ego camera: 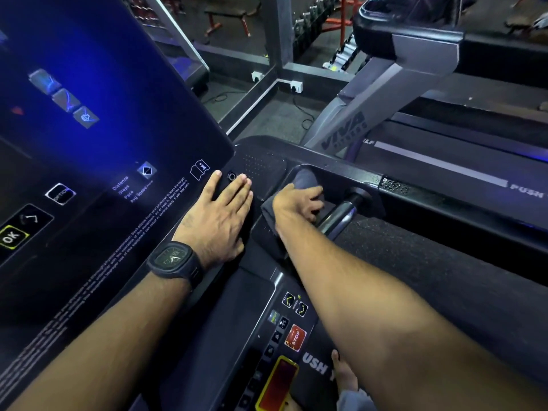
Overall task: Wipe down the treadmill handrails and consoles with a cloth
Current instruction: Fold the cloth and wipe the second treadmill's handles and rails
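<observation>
The left hand (221, 209) is laid flat on the console (98, 277); at its 3 o'clock, the cloth (305, 180) is gripped by the right hand (298, 200). The STOP button (295, 338) is legible.

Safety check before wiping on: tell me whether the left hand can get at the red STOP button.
Probably yes. The left hand lies flat on the console, holding nothing, and the STOP button shows uncovered; the right forearm passes close beside it, not over it.

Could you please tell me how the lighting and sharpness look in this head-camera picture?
Head view: dim light, with a blue glow over the screen; wide-angle distortion bends the screen's edge; the left hand and the right hand gripping the cloth are fairly sharp; the bench behind is blurred.
</observation>
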